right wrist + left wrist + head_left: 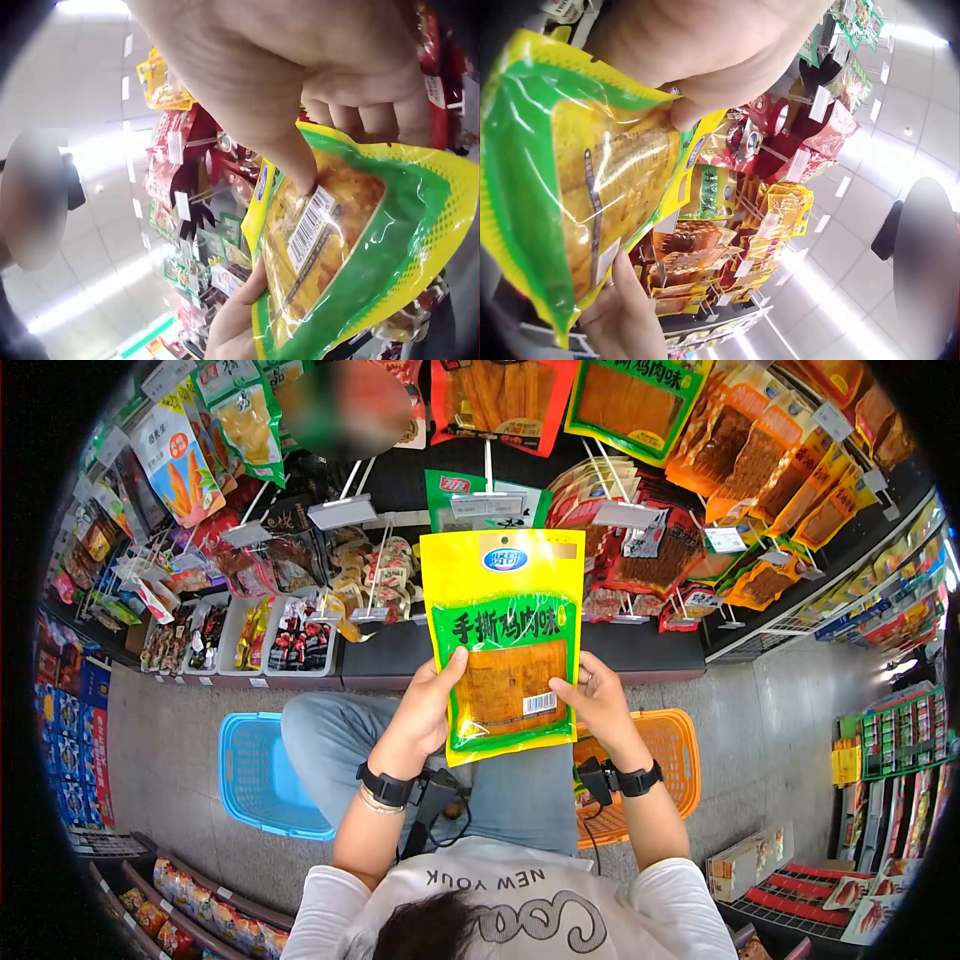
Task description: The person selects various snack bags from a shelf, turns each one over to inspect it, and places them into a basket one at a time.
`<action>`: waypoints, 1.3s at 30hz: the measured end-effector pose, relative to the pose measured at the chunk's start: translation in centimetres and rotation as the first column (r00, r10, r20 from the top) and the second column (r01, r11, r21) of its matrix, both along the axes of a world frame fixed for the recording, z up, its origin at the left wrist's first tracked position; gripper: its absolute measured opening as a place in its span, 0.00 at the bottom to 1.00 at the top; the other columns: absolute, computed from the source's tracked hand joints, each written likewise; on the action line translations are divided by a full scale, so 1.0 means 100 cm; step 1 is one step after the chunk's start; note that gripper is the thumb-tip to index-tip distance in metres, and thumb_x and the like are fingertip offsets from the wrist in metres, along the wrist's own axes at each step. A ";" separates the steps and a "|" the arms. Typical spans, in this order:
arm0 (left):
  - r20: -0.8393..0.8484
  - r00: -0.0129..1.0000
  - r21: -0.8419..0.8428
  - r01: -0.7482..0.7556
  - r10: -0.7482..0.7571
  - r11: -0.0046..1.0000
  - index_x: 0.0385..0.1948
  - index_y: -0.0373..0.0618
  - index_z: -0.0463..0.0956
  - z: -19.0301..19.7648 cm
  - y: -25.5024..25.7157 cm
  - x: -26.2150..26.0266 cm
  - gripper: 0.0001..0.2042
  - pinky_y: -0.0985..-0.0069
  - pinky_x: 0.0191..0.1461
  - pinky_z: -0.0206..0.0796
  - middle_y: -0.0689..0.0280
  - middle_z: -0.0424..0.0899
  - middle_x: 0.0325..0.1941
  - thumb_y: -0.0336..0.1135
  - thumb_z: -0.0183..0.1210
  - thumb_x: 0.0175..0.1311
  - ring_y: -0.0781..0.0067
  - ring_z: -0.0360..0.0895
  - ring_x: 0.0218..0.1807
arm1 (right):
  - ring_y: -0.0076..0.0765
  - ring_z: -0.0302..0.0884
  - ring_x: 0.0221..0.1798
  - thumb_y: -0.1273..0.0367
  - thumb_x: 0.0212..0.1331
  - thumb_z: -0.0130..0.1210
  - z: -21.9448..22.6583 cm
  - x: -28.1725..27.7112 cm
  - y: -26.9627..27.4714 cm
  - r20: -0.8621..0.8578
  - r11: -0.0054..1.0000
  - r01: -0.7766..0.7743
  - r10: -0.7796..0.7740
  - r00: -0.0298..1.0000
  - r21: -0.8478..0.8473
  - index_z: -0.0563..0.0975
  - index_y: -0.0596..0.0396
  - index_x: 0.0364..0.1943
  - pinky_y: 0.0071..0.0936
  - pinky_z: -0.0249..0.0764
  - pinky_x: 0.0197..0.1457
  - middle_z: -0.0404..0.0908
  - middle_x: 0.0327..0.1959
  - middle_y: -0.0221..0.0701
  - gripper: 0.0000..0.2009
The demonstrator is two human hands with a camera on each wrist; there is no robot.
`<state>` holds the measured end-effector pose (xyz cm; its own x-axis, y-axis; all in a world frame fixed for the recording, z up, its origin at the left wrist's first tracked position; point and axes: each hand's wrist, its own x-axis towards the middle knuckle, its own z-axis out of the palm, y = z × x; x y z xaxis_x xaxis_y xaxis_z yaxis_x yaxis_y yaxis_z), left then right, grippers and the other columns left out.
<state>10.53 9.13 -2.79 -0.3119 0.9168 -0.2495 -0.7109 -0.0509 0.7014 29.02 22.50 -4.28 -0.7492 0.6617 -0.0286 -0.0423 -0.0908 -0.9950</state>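
Observation:
A yellow and green snack bag (pixel 505 630) with a clear window is held upright before the person's lap. The left hand (pixel 422 705) grips its left edge, thumb on the front. On the opposite edge the right hand (pixel 600 705) pinches it, thumb beside the barcode label. In the left wrist view the bag (pixel 532 172) shows its window close up under the left hand (pixel 697 52). The right wrist view shows the right thumb touching the bag (pixel 405 202) at the barcode, with the right hand (pixel 262 67) above; fingers behind the bag are partly hidden.
A blue basket (pixel 228 770) stands on the floor at the left, an orange basket (pixel 683 760) at the right. Hanging snack packets (pixel 740 450) fill the rack ahead. White bins (pixel 232 635) of small packets line its lower left. More shelves stand at both sides.

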 end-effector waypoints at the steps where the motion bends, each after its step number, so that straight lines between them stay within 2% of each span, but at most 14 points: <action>1: 0.007 1.000 -0.007 0.004 -0.004 1.000 0.52 0.40 0.69 -0.001 0.000 0.000 0.17 0.72 0.56 0.66 0.64 0.75 0.53 0.40 0.50 0.67 0.73 0.73 0.52 | 0.23 0.73 0.48 0.77 0.57 0.55 -0.002 -0.001 -0.001 -0.011 1.000 0.012 -0.012 1.000 -0.012 0.67 0.62 0.52 0.22 0.70 0.51 0.76 0.47 0.33 0.18; 7: 0.034 0.997 0.007 0.064 -0.064 0.998 0.55 0.40 0.65 0.005 0.002 0.005 0.19 0.69 0.60 0.63 0.63 0.72 0.57 0.40 0.49 0.67 0.69 0.70 0.57 | 0.23 0.73 0.48 0.78 0.57 0.54 -0.005 0.005 0.001 -0.027 0.998 0.056 -0.056 0.998 0.006 0.67 0.62 0.50 0.22 0.70 0.51 0.76 0.46 0.32 0.16; 10: -0.141 0.971 0.011 0.198 -0.195 0.980 0.54 0.39 0.67 0.017 0.012 0.026 0.17 0.73 0.59 0.61 0.64 0.73 0.54 0.38 0.49 0.68 0.75 0.69 0.55 | 0.23 0.73 0.48 0.79 0.57 0.53 -0.013 0.021 0.008 -0.075 0.992 0.119 -0.117 0.990 0.032 0.68 0.61 0.50 0.22 0.70 0.52 0.77 0.46 0.32 0.16; 14: -0.542 0.765 0.016 0.423 -0.347 0.906 0.57 0.37 0.62 0.018 0.036 0.065 0.18 0.74 0.60 0.56 0.64 0.72 0.55 0.35 0.47 0.68 0.75 0.66 0.56 | 0.26 0.73 0.50 0.80 0.56 0.53 -0.023 0.058 0.013 -0.041 0.944 0.297 -0.294 0.955 0.145 0.64 0.60 0.55 0.23 0.70 0.52 0.75 0.48 0.34 0.21; 18: -0.651 0.649 0.060 0.561 -0.393 0.826 0.59 0.38 0.62 -0.005 0.073 0.112 0.20 0.74 0.62 0.55 0.64 0.70 0.58 0.39 0.44 0.70 0.75 0.64 0.59 | 0.37 0.65 0.61 0.78 0.53 0.56 -0.013 0.097 -0.007 0.071 0.820 0.435 -0.492 0.868 0.373 0.57 0.58 0.63 0.31 0.64 0.60 0.66 0.58 0.43 0.31; 20: -0.667 0.577 -0.025 0.616 -0.472 0.788 0.59 0.39 0.61 -0.025 0.087 0.140 0.22 0.73 0.62 0.56 0.60 0.71 0.57 0.44 0.41 0.70 0.68 0.65 0.60 | 0.40 0.54 0.68 0.76 0.50 0.60 -0.033 0.123 -0.009 0.134 0.794 0.369 -0.484 0.865 0.483 0.50 0.57 0.67 0.34 0.54 0.67 0.57 0.65 0.43 0.39; 23: -0.645 0.446 -0.095 0.759 -0.621 0.644 0.65 0.41 0.51 -0.034 0.100 0.173 0.31 0.72 0.63 0.55 0.53 0.65 0.62 0.54 0.38 0.69 0.60 0.63 0.64 | 0.38 0.51 0.69 0.75 0.48 0.62 -0.041 0.147 -0.025 -0.061 0.919 0.369 -0.364 0.929 0.135 0.45 0.59 0.67 0.33 0.51 0.69 0.52 0.67 0.39 0.44; 27: -0.570 0.356 -0.077 0.874 -0.741 0.480 0.67 0.39 0.42 -0.048 0.111 0.203 0.37 0.71 0.67 0.51 0.51 0.54 0.68 0.60 0.35 0.67 0.62 0.54 0.69 | 0.34 0.53 0.67 0.72 0.45 0.66 -0.050 0.193 -0.030 0.006 0.944 0.328 -0.328 0.945 -0.033 0.45 0.60 0.66 0.31 0.53 0.68 0.54 0.64 0.36 0.47; 29: -0.447 0.292 -0.119 0.917 -0.846 0.380 0.68 0.45 0.42 -0.064 0.115 0.214 0.36 0.70 0.67 0.52 0.57 0.55 0.68 0.62 0.33 0.66 0.65 0.52 0.69 | 0.31 0.60 0.62 0.72 0.47 0.64 -0.050 0.201 -0.035 0.080 0.920 0.383 -0.377 0.923 -0.082 0.54 0.60 0.62 0.30 0.59 0.64 0.62 0.58 0.34 0.39; 31: -0.393 0.268 -0.132 0.930 -0.880 0.342 0.67 0.42 0.45 -0.068 0.119 0.223 0.38 0.64 0.65 0.57 0.55 0.51 0.69 0.65 0.32 0.64 0.62 0.51 0.70 | 0.31 0.65 0.58 0.72 0.47 0.63 -0.068 0.214 -0.034 0.198 0.893 0.447 -0.430 0.881 -0.048 0.59 0.61 0.59 0.29 0.62 0.61 0.67 0.54 0.34 0.34; 33: -0.268 0.203 -0.180 0.950 -0.942 0.256 0.67 0.41 0.47 -0.075 0.126 0.226 0.39 0.61 0.64 0.58 0.54 0.48 0.70 0.66 0.32 0.64 0.60 0.49 0.71 | 0.30 0.69 0.51 0.76 0.51 0.57 -0.100 0.225 -0.032 0.207 0.827 0.559 -0.537 0.818 -0.062 0.65 0.60 0.55 0.27 0.68 0.53 0.73 0.48 0.32 0.24; 35: -0.211 0.248 -0.212 0.933 -0.945 0.292 0.66 0.40 0.47 -0.094 0.132 0.231 0.40 0.52 0.65 0.55 0.51 0.42 0.72 0.67 0.34 0.62 0.49 0.41 0.72 | 0.29 0.71 0.50 0.78 0.53 0.54 -0.145 0.240 -0.030 0.146 0.713 0.683 -0.667 0.731 -0.158 0.66 0.60 0.54 0.26 0.70 0.50 0.74 0.47 0.32 0.21; 36: -0.160 0.278 -0.240 0.920 -0.947 0.311 0.66 0.40 0.47 -0.100 0.137 0.230 0.40 0.50 0.64 0.54 0.51 0.41 0.72 0.67 0.35 0.62 0.47 0.41 0.72 | 0.30 0.71 0.50 0.81 0.54 0.50 -0.147 0.240 -0.027 0.146 0.627 0.677 -0.683 0.716 -0.384 0.64 0.57 0.56 0.26 0.72 0.47 0.73 0.49 0.33 0.22; 39: -0.100 0.360 -0.305 0.876 -0.928 0.373 0.66 0.40 0.48 -0.119 0.145 0.229 0.39 0.51 0.64 0.54 0.54 0.45 0.72 0.65 0.36 0.63 0.47 0.45 0.71 | 0.30 0.71 0.50 0.81 0.55 0.50 -0.198 0.246 -0.023 0.331 0.508 0.805 -0.737 0.590 -0.305 0.61 0.55 0.58 0.26 0.72 0.47 0.72 0.50 0.33 0.24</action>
